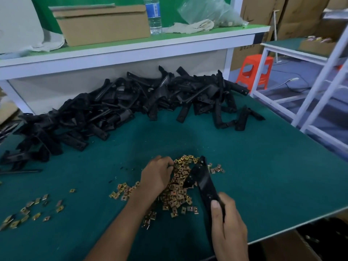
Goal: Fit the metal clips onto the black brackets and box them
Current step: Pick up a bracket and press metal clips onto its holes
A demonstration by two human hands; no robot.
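My right hand (228,228) grips the near end of a long black bracket (202,180), which slants up and away over a heap of small gold metal clips (178,191) on the green table (263,176). My left hand (157,175) lies on the left side of that heap with its fingers curled into the clips; whether it pinches one is hidden. A big pile of black brackets (116,108) runs along the back of the table. A cardboard box (290,245) with dark parts inside shows under the table's near right edge.
More clips (28,211) lie scattered at the near left. A raised shelf (131,48) behind the pile carries a cardboard box (101,23), a water bottle (155,16), rags and a plastic bag. An orange stool (254,70) and white racks stand to the right.
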